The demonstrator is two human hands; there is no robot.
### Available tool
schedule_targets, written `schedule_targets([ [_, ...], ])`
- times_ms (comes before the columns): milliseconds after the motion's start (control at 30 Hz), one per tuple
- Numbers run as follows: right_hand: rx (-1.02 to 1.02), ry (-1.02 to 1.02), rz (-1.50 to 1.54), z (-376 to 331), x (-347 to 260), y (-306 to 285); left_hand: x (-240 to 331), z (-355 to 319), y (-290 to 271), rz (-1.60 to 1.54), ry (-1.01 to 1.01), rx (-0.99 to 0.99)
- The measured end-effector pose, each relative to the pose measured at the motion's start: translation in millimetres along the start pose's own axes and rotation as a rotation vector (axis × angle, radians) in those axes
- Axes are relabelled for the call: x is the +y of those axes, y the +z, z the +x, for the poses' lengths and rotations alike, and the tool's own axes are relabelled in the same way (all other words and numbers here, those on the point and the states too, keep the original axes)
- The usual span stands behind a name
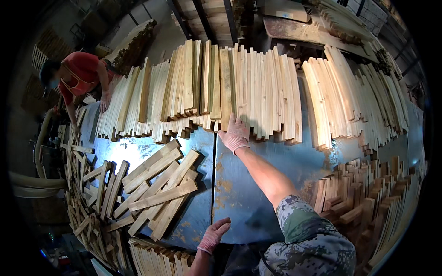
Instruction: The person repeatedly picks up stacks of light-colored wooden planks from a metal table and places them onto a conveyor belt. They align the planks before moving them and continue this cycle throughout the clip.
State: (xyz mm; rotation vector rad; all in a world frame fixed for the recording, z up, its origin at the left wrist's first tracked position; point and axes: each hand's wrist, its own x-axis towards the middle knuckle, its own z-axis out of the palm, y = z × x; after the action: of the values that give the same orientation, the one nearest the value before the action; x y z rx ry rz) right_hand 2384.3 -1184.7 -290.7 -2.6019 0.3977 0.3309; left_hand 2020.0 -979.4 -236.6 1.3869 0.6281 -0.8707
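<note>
My right hand (235, 134), in a pinkish knit work glove, reaches far forward over the metal table (251, 184). Its fingers are stretched out and touch the near end of a darker wooden board (227, 85) that lies on a long row of pale wooden strips (264, 92). Close to my body, my left hand (215, 235) wears a matching glove. Its fingers are curled in loosely, and no object shows in them. Left of it lies a loose, crisscrossed pile of wooden boards (163, 198) on the table.
A co-worker (87, 76) in a red top bends over the row's left end. More strips (329, 101) stand stacked at the right, with short wood pieces (363, 202) nearer. Scrap sticks (92, 221) heap at the left. A seam and sawdust (224, 186) mark the tabletop.
</note>
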Motion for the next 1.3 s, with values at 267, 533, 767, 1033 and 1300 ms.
schedule_targets([
  [267,-0.168,0.159,0.108,37.4,-9.0,-16.2,17.5,42.8,15.8,-0.046,-0.052,0.024],
  [533,-0.252,0.196,0.410,35.2,-48.5,-11.1,50.4,70.7,26.7,0.075,-0.052,-0.054],
  [767,-0.237,0.039,0.904,35.7,-31.3,35.9,106.5,90.6,-11.9,0.164,0.133,0.000],
  [1033,-0.471,0.043,1.678,-5.2,50.4,7.3,272.2,206.8,-58.6,0.869,0.686,0.566],
  [1300,-0.156,0.083,1.045,-93.0,128.4,11.0,411.7,308.6,-36.2,1.220,0.385,0.881],
])
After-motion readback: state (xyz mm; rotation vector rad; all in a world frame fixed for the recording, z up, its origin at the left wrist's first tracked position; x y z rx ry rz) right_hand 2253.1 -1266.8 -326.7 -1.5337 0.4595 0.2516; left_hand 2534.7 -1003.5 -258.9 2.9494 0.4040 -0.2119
